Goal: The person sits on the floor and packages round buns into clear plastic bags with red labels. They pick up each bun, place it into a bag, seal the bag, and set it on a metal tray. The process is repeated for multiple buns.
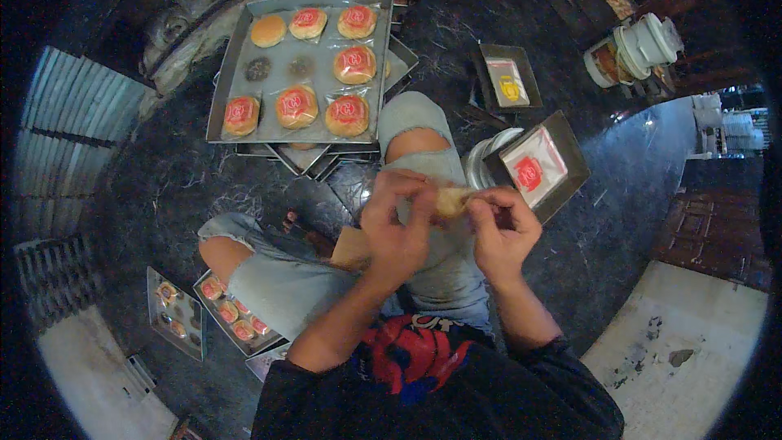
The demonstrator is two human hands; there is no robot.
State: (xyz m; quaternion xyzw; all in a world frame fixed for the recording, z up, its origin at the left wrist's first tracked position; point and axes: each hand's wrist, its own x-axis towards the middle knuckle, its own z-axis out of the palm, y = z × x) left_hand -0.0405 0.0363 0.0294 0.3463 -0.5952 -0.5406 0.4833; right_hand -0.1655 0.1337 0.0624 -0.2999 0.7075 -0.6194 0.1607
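Note:
Above my right thigh, a pale round pastry (451, 201) is held between both hands, blurred by motion. My left hand (396, 214) grips its left side. At the other end, my right hand (506, 229) pinches its edge with thumb and fingertips; whether they hold the pastry or a clear film around it cannot be made out. Ahead to the left, a large metal tray (278, 132) carries several flat round pastries in clear wrappers with red print, such as this wrapped pastry (295, 107). One unwrapped pastry (268, 31) lies in its far left corner.
On the right, a metal tray (565, 134) with red-printed plastic bags (537, 165) leans over a white bucket (486, 156). Beyond stands another tray (528, 67) with yellow-printed bags (510, 82). More trays lie beneath the large one. By my left knee is a tray of wrapped pastries (228, 311).

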